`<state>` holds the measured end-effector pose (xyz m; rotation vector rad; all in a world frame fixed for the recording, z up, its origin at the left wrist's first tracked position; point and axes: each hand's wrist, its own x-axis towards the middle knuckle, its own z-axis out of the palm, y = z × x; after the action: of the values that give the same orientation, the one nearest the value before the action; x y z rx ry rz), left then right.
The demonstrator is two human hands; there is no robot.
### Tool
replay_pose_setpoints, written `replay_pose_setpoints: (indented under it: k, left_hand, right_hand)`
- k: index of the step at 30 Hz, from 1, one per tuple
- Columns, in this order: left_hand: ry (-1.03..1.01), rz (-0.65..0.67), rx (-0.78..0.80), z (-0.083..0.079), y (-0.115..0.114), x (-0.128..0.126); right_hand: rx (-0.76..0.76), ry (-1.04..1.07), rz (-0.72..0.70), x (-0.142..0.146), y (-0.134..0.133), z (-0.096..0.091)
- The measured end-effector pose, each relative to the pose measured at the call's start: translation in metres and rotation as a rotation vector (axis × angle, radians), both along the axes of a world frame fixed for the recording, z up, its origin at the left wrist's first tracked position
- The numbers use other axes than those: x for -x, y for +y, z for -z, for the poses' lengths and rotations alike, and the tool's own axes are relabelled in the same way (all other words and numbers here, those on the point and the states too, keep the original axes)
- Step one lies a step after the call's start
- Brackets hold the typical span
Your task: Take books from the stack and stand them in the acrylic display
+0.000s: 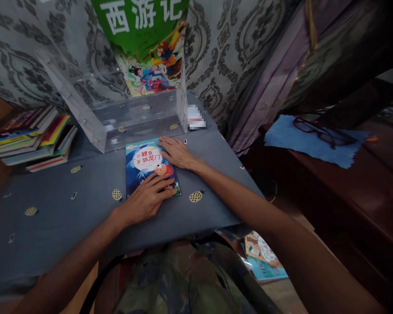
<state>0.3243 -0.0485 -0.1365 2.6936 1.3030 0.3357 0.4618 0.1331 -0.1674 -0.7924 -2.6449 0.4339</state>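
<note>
A blue picture book (136, 170) with a white oval title and an orange fish lies face up on the grey cloth of the table (94, 209). Across its lower part rests my left hand (147, 196), fingers stretched out flat over the cover. My right hand (175, 151) lies on the book's upper right edge, its fingers extended and pointing left. Neither hand grips anything. Just behind the book stands a clear acrylic rack (140, 115). A green book (144, 48) with large white characters leans upright at the rack's back, its top cut off by the frame.
Stacked books (36, 139) sit at the table's left. A small blurred white item (195, 117) lies right of the rack. More picture books (265, 257) are low down beyond the front edge. On the dark red furniture at right, glasses (327, 131) rest on a blue cloth (284, 135).
</note>
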Motion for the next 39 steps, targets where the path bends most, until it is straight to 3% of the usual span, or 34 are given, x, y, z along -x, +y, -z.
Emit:
replay_pose_setpoints:
  k: [15,26,33,39]
  left_hand:
    - [0.12,0.0,0.053,-0.001,0.0,0.0]
    - [0.013,0.019,-0.013,0.005,0.0,-0.001]
    - [-0.057,-0.01,-0.056,0.004,-0.001,-0.002]
    - [-0.344,-0.141,-0.103,0.005,-0.002,0.002]
  right_hand:
    - [0.005,-0.022,0.003,0.001,0.0,-0.001]
    - [-0.022,-0.045,-0.01,-0.004,-0.002,0.001]
    - [-0.008,-0.063,0.051,-0.009,-0.027,-0.001]
    - [-0.046,-0.022,0.024,-0.033,-0.066,0.007]
